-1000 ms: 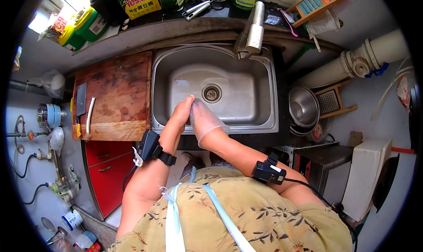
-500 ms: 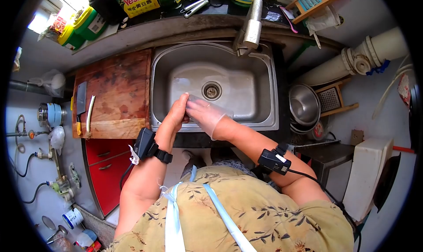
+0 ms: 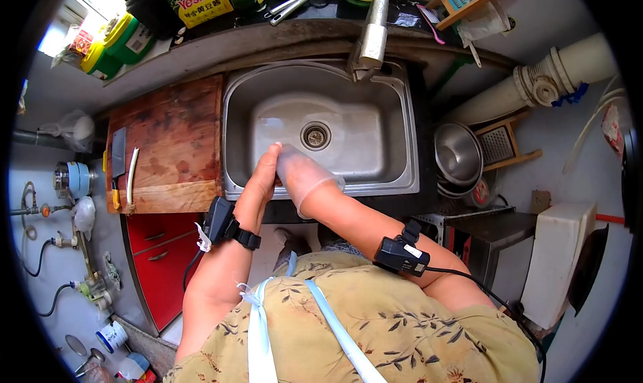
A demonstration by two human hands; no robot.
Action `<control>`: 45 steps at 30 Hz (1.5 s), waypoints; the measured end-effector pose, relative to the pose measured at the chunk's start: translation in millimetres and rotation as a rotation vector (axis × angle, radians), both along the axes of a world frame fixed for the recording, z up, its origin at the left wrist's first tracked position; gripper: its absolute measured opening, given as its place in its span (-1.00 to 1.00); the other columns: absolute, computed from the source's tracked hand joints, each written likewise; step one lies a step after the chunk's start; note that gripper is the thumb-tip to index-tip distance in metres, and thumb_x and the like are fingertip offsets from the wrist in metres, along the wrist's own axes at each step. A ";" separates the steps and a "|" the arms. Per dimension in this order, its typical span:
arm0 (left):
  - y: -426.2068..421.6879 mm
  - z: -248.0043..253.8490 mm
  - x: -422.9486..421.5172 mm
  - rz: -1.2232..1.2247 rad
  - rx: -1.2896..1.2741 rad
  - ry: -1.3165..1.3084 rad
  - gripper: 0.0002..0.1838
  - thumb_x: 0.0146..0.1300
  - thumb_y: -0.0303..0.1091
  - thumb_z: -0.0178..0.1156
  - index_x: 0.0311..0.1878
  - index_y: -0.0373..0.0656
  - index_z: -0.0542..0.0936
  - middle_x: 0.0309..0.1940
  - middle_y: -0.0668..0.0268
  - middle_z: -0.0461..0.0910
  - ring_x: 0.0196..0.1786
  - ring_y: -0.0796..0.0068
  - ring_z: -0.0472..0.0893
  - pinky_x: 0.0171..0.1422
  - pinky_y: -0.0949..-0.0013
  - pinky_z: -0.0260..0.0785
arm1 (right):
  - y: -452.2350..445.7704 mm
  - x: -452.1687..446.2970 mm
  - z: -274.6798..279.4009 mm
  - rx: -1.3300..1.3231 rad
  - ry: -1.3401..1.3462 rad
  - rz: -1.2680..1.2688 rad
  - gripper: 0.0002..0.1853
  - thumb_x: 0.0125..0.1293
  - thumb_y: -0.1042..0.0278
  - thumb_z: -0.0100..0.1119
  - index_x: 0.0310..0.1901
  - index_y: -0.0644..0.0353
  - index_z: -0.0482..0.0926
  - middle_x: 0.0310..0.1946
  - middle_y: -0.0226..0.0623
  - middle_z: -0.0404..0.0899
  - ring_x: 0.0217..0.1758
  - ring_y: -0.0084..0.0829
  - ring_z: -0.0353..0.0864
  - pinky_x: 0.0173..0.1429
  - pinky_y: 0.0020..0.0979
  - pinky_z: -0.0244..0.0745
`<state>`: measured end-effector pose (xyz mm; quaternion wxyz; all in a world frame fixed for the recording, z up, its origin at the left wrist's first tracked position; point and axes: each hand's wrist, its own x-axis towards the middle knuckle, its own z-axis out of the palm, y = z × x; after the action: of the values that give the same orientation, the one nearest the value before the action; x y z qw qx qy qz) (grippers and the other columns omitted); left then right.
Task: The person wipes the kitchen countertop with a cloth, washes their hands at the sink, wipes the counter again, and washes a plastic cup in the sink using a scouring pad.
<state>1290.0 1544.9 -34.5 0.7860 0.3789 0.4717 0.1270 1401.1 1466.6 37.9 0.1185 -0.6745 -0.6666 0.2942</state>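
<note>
My right hand is inside a clear plastic glove over the near edge of the sink. The glove's loose cuff flares out around the wrist. My left hand is pressed against the glove's finger end, its thumb side up and its fingers closed there, mostly hidden from above. How the right fingers are bent inside the cloudy plastic is unclear. Just beyond both hands lies the steel sink, with its round drain showing.
On the left, a wooden cutting board carries a cleaver and a scallion stalk. The faucet rises behind the sink. Metal bowls stand at the right. Sauce tubs and bottles line the back ledge.
My right hand has turned and shifted slightly left inside the glove, its forearm swinging inward. The left hand stays against the glove. The whole view has shifted a little.
</note>
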 end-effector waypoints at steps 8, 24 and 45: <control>-0.2 -2.5 4.9 0.120 -0.003 0.025 -0.57 0.23 0.17 -0.16 -0.44 0.01 0.43 -0.70 0.47 0.36 -0.74 0.62 0.24 -0.68 0.52 0.04 | 6.6 13.4 0.5 -0.008 0.284 0.034 -0.70 0.02 0.62 0.01 -0.14 0.31 0.42 -0.22 -0.01 0.49 -0.06 -0.05 0.47 -0.01 -0.27 0.40; 29.9 -37.0 10.0 0.342 -0.252 -0.318 -0.43 0.24 0.12 -0.17 -0.13 -0.25 0.53 -0.25 0.05 0.57 -0.29 0.29 0.54 -0.17 0.38 0.44 | -56.5 143.4 27.4 0.166 1.441 -0.682 -0.59 0.12 0.62 -0.17 0.04 0.36 0.42 -0.08 -0.25 0.54 -0.03 -0.47 0.53 0.11 -0.47 0.39; 32.6 -19.0 98.3 0.042 -0.259 -0.112 -0.31 0.23 0.23 -0.31 -0.04 -0.19 0.54 -0.31 0.30 0.55 -0.28 0.45 0.52 -0.13 0.24 0.42 | 59.3 223.7 -78.1 0.334 0.424 -0.694 -0.55 -0.04 0.49 0.02 0.00 0.10 0.43 -0.19 -0.10 0.57 -0.10 -0.15 0.56 0.01 -0.32 0.41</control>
<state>1388.3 1577.5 -53.4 0.8505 0.2567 0.4475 0.1023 1624.8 1525.9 -40.2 0.4519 -0.7547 -0.4000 0.2573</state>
